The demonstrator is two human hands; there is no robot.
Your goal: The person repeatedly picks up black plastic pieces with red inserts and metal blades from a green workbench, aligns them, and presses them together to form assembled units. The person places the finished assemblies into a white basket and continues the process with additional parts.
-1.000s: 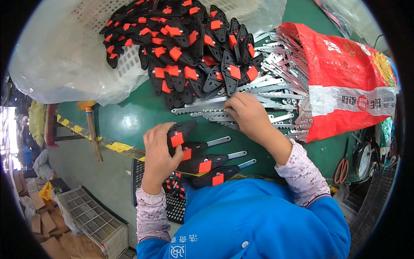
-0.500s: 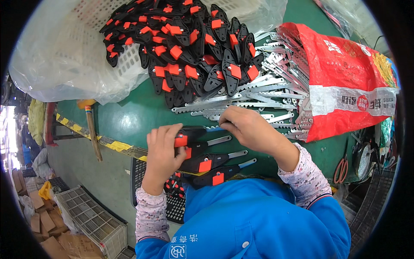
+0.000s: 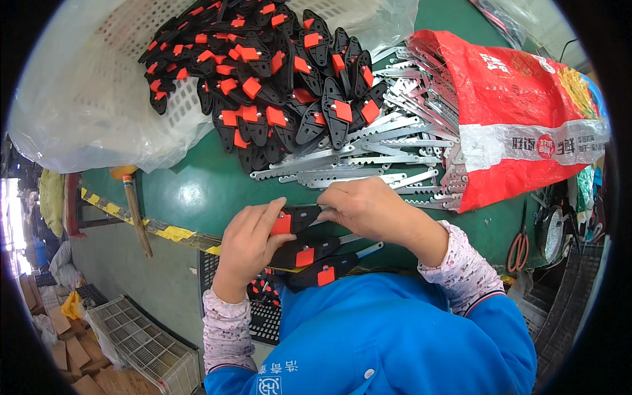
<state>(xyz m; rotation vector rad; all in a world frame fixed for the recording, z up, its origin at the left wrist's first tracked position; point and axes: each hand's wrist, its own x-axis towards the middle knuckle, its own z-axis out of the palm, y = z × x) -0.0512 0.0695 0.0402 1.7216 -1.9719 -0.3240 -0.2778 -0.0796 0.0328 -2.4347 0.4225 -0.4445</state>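
Note:
My left hand (image 3: 247, 240) is closed round a black plastic housing with a red tab (image 3: 301, 218), near the table's front edge. At that housing's right tip, my right hand (image 3: 362, 209) pinches with thumb and fingers; a bit of metal strip shows under them, mostly hidden. Just below, two more black housings lie side by side, the upper one (image 3: 320, 251) and the lower one (image 3: 342, 264), each with a red tab and a metal strip sticking out to the right. Beyond my hands lies a heap of notched metal strips (image 3: 388, 145).
Black housings with red tabs (image 3: 263, 72) are piled at the back by a plastic-lined white crate (image 3: 79, 85). A red sack (image 3: 520, 125) spills strips at right. Scissors (image 3: 519, 252) lie at the right edge, a wooden-handled tool (image 3: 137, 210) at the left edge.
The view has shifted, moving the pile slightly up and left. My right hand has come closer to the left one, against the housing's tip. Fewer housings show beneath my hands.

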